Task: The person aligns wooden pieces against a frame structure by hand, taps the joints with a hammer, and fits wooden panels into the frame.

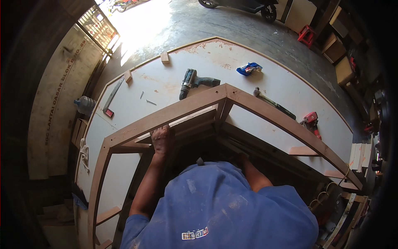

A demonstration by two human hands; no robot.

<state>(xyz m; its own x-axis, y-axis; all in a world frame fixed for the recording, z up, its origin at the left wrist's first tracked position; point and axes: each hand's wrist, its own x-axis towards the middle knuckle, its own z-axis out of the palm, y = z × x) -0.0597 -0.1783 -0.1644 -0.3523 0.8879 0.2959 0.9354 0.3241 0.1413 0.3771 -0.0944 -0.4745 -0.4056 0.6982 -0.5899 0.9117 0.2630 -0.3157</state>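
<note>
A wooden frame (274, 113) with angled corners stands over the white tabletop in front of me. My left hand (162, 139) is closed around the edge of a wooden board (194, 121), just under the frame's left front rail. The board runs from that hand toward the frame's middle post. Low and close to my body, my right hand (241, 158) reaches into the dark space inside the frame. Shadow and the blue shirt hide its fingers, so what it touches does not show.
On the white tabletop (166, 79) lie a cordless drill (189, 83), a hammer (275, 103), a red tool (311, 123), a try square (112, 99), a blue-and-white crumpled packet (249, 69) and small wooden blocks (165, 57). Beyond stand a red stool (306, 35) and a motorbike (244, 5).
</note>
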